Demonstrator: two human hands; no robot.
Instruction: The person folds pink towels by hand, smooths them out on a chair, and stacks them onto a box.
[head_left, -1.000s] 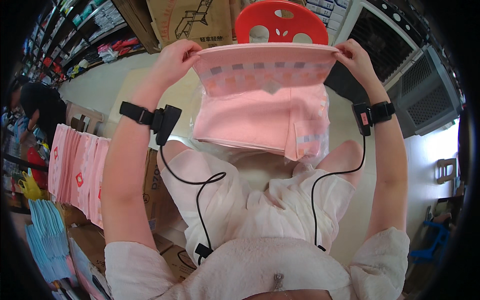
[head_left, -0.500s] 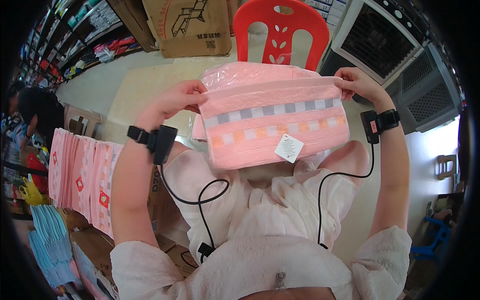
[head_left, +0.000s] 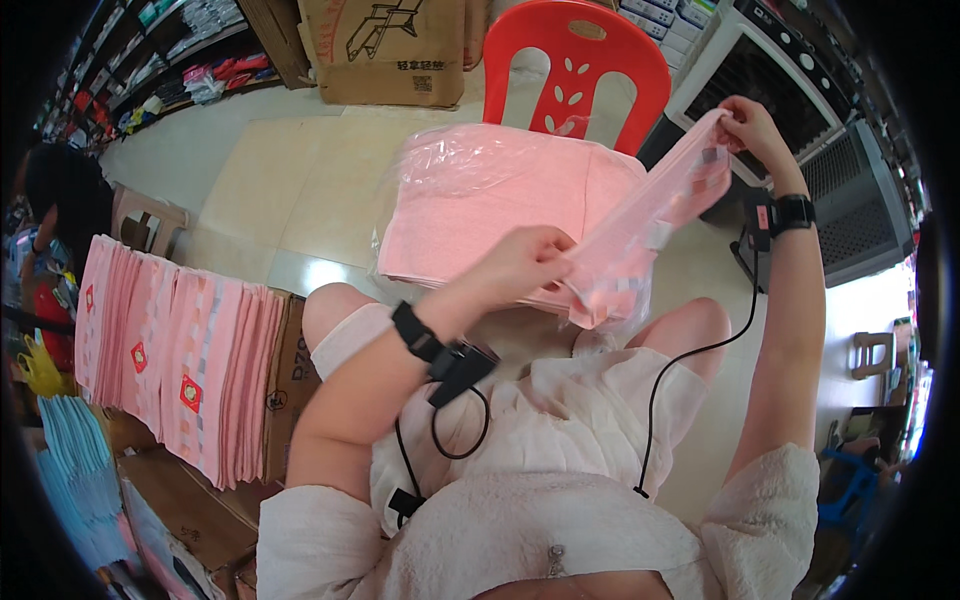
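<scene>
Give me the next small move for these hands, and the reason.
Probably bring the right hand nearer the body, level with the left hand: the pink towel they pinch slants, its right end held farther out.

Matt fuzzy cloth towel (head_left: 668,198), glossy clear plastic wrap (head_left: 430,155), smooth plastic chair (head_left: 558,45), dim blue stool (head_left: 850,482) probably plastic

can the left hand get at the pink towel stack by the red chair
Probably yes: the left hand appears just above the near side of the pink stack. Its fingers would likely need to release the patterned towel first, and clear plastic seems to cover part of the stack.
</scene>
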